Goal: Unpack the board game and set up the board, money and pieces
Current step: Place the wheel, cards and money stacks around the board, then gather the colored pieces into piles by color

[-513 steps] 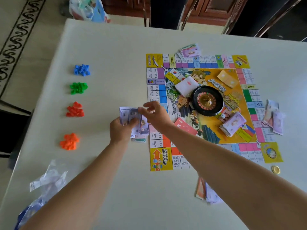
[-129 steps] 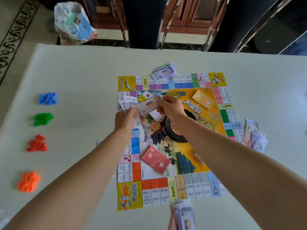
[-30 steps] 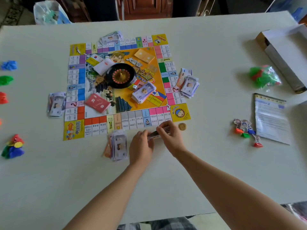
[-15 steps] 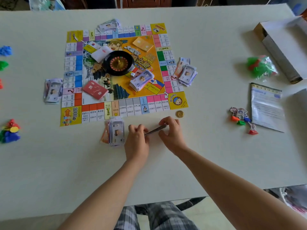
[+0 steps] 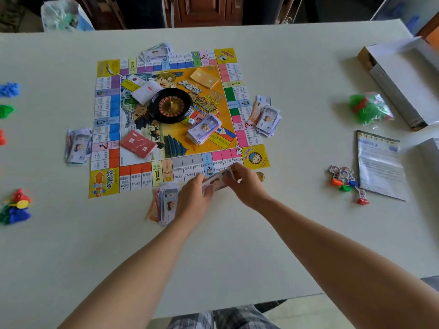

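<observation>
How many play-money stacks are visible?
6: far stack, left stack, right stack, near stack at the board edges; centre stack on it; held stack between left hand and right hand.

The tabletop [image 5: 297, 143] is showing a smooth, matt, off-white surface. The board [image 5: 103, 184] is lying as thin printed paper or card and giving off a faint sheen. The roulette wheel [image 5: 171, 105] is gleaming as glossy black plastic, its centre glinting metallic gold. The bundle of notes [image 5: 217, 180] is looking like thin printed paper. The coin [image 5: 260, 176] is shining gold. The bag of green and red pieces [image 5: 370, 110] is showing clear, crinkled, glossy plastic film. The box [image 5: 403, 74] is showing matt white cardboard with a raw brown edge. The leaflet [image 5: 380, 162] is looking like slightly glossy paper. The blue pieces [image 5: 9, 89] are looking like smooth moulded plastic. The trousers [image 5: 213, 319] are showing checked woven cloth.
</observation>
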